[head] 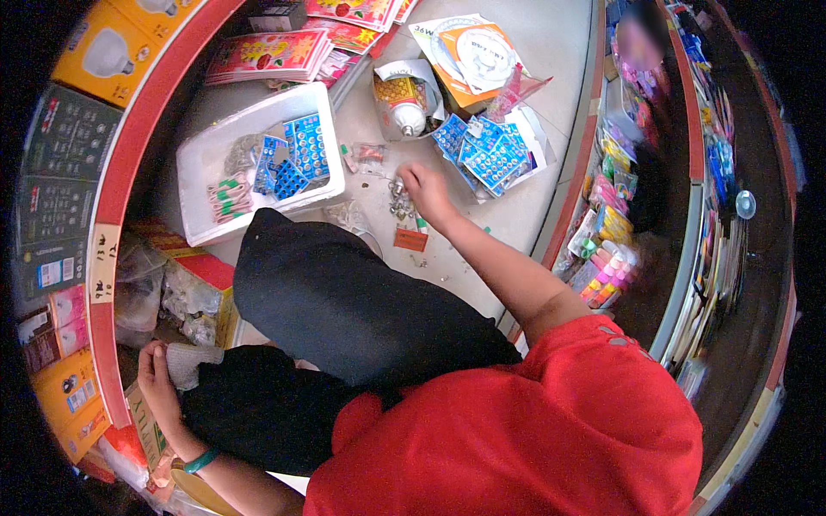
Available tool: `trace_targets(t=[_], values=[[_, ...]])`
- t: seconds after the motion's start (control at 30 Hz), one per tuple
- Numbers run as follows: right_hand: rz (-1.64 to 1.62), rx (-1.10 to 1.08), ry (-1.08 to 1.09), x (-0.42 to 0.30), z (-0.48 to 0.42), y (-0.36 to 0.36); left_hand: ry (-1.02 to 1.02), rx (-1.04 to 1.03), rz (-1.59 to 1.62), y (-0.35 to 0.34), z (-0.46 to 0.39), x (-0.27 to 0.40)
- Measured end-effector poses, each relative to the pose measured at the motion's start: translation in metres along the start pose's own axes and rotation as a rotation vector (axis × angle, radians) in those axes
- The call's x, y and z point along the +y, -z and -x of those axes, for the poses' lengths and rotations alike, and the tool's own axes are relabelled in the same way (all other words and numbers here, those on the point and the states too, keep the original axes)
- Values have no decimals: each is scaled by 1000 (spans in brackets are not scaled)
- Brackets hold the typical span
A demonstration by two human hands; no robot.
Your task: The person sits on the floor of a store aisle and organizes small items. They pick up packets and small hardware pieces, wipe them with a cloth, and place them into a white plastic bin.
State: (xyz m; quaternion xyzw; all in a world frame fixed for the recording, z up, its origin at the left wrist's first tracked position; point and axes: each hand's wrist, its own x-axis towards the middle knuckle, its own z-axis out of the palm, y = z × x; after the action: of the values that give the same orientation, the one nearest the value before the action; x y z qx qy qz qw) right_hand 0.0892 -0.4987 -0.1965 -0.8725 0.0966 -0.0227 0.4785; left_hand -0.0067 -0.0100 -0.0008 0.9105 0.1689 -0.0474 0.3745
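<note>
My right hand (423,190) reaches down to the floor (464,284), its fingertips at a small heap of shiny metal pieces (400,205). Whether a piece is between the fingers is too small to tell. Just below the heap lie a small orange-red printed card (411,240) and a white-and-green piece (421,224). A small clear packet (371,158) is on the floor beyond. Low at the left, my left hand (157,377) rests against a grey knitted sock (190,362), fingers bent and partly hidden.
A white foam box (258,106) holds blue cards (306,147), green-banded bundles (229,200) and clear bags. Beyond my right hand stand a box of blue cards of round cells (493,155) and a carton with a bulb (406,116). Shelves with boxed bulbs (106,55) and stationery (610,271) flank me.
</note>
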Motion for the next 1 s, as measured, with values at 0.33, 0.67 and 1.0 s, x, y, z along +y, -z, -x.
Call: trace_targets(t=[0.33,0.67,1.0], values=[[290,-287,-730,200,97,-47,104,1,-20,1,-6,-10],[406,-304,-871,172,69,-67,150,-36,-139,-4,-13,4],[357,-321,-714,197,69,-71,148,-9,-121,-6,-15,8]])
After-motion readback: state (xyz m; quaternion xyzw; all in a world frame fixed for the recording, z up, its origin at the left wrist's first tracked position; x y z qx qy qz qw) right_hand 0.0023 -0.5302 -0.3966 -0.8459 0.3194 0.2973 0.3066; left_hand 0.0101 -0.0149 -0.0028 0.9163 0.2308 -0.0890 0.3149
